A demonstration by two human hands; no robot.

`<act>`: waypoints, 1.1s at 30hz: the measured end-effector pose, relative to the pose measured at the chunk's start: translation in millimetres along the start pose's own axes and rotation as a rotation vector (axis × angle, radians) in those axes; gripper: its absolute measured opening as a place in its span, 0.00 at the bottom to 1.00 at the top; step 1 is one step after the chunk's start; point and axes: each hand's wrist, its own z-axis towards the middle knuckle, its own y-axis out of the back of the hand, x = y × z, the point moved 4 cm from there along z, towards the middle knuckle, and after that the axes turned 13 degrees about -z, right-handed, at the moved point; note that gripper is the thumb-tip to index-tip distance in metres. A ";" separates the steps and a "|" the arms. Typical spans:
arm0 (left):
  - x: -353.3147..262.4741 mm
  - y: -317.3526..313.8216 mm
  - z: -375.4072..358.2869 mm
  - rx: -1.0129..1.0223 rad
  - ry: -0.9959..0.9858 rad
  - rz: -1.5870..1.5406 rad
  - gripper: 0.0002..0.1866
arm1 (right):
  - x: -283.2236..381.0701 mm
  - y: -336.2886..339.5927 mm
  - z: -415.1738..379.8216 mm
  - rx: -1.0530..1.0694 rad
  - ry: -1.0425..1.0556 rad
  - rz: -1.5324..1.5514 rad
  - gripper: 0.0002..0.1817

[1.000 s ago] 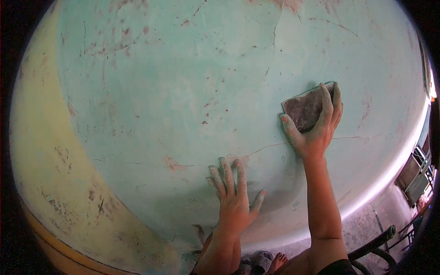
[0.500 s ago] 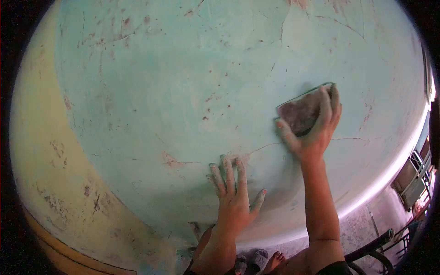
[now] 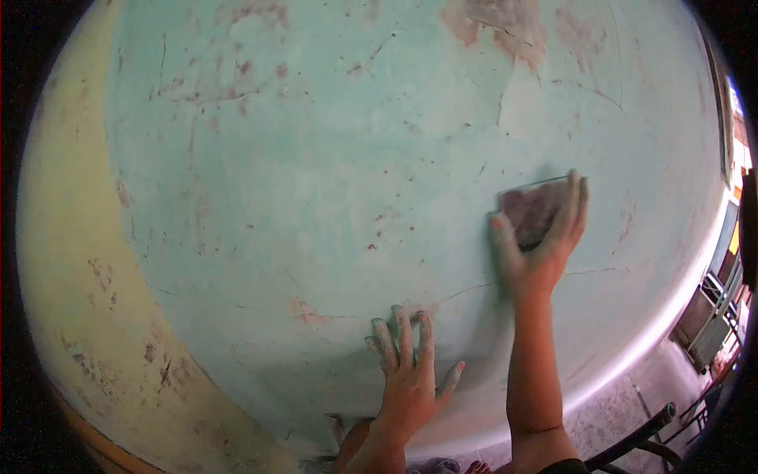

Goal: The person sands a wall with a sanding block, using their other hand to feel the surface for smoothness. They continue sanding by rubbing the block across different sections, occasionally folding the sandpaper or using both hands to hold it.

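Observation:
A pale green wall (image 3: 332, 197) with cracks and reddish-brown scuffs fills most of the head view. My right hand (image 3: 545, 257) grips a dark brown, dusty sanding block (image 3: 530, 213) by its sides, thumb on the left and fingers on the right. The block lies against the wall, above a thin horizontal crack. Its face on the wall side is hidden. Lower and to the left, my left hand (image 3: 410, 383) rests on the wall with fingers spread, holding nothing. Its fingertips touch near a chipped patch along the same crack, and pale dust coats the fingers of both hands.
A yellow wall section (image 3: 87, 308) with dark stains borders the green on the left. Bare plaster (image 3: 497, 28) shows at the top. At lower right are a dark metal bar (image 3: 639, 434), grey floor (image 3: 616, 403) and stacked items beside a bright opening.
The view has tilted upward, so the wall appears lower in it. My right hand has moved the block slightly up the wall and turned it more level. My left hand stays at the same spot.

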 end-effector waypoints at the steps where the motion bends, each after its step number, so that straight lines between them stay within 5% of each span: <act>1: 0.0 0.5 -0.1 0.009 -0.005 0.003 0.50 | 12.6 -2.4 -10.5 0.069 0.124 -0.015 0.58; 6: 1.8 2.8 -1.1 0.032 -0.018 -0.023 0.52 | 26.8 -2.9 -28.9 0.253 0.538 0.000 0.59; 10: 0.1 2.6 0.2 0.042 -0.016 -0.008 0.52 | -2.4 -1.9 4.0 0.093 0.114 0.109 0.63; 14: 2.1 -3.3 -0.4 0.040 0.001 0.008 0.52 | 40.6 1.5 -28.4 0.293 0.661 0.066 0.63; 16: 3.3 -1.6 -0.1 0.048 -0.012 0.007 0.52 | 22.9 -0.1 -22.1 0.311 0.564 0.063 0.57; 18: 3.1 0.7 0.0 0.043 -0.017 0.000 0.53 | -10.1 1.5 0.5 0.189 0.311 0.017 0.58; 19: 3.2 1.5 0.2 0.050 -0.012 0.016 0.53 | -27.8 -5.7 5.5 0.157 0.036 0.267 0.60; 33: -1.7 -3.7 2.5 0.024 0.028 0.015 0.49 | -45.1 36.6 30.1 0.036 0.220 0.233 0.67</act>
